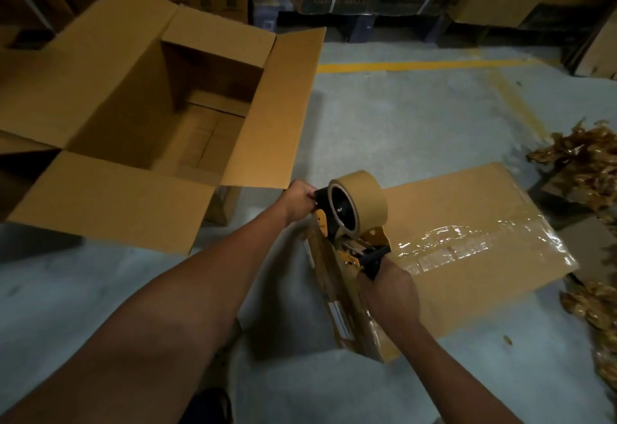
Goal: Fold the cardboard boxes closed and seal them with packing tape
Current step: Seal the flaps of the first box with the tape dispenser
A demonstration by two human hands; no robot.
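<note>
Your forearms reach out from the bottom edge and meet on the dispenser, which you hold in the air above the floor between both hands. Your right hand is wrapped round the black handle at the near end, fingers curled tight, so it carries the weight and sets the angle. Your left hand sits at the far end, up and left of that grip. It pinches the dispenser's black hub beside the roll; whether it also touches the loose tape end cannot be told. This two-handed hold looks like seating the roll or threading the tape rather than sealing, since the blade end faces no seam.

Well to the left of your left hand, and beyond it, the box stands upright. All four flaps are spread outward and the inside is bare down to the bottom flaps. Nothing on it is folded or taped, so that work has yet to start.

Just beyond your right hand a flattened sheet lies on the floor with glossy clear tape across it. Below the dispenser, nearer you, lies a narrow labelled carton. Crumpled tape scraps are heaped well to the right of the grip.

Once the tape feeds, your left hand will likely have to let go to fold the flaps.
</note>
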